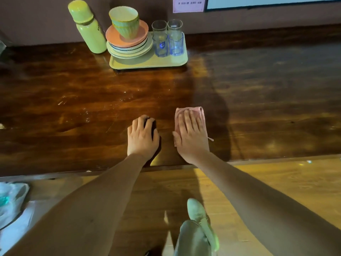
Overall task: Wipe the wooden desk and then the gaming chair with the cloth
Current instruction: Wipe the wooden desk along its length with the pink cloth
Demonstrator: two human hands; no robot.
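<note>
A folded pink cloth (pixel 200 112) lies flat on the dark wooden desk (pixel 73 108), near its front edge. My right hand (pixel 191 134) presses flat on top of the cloth, fingers stretched forward. My left hand (pixel 142 136) rests on the desk just to the left, fingers curled over a small dark object (pixel 151 124) that is mostly hidden. No gaming chair is in view.
At the back of the desk stands a yellow tray (pixel 147 63) with stacked plates (pixel 129 47), a green cup (pixel 125 21) and two glasses (pixel 168 39). A green flask (pixel 88 26) stands left of it. White plastic bags (pixel 11 200) lie on the floor at lower left.
</note>
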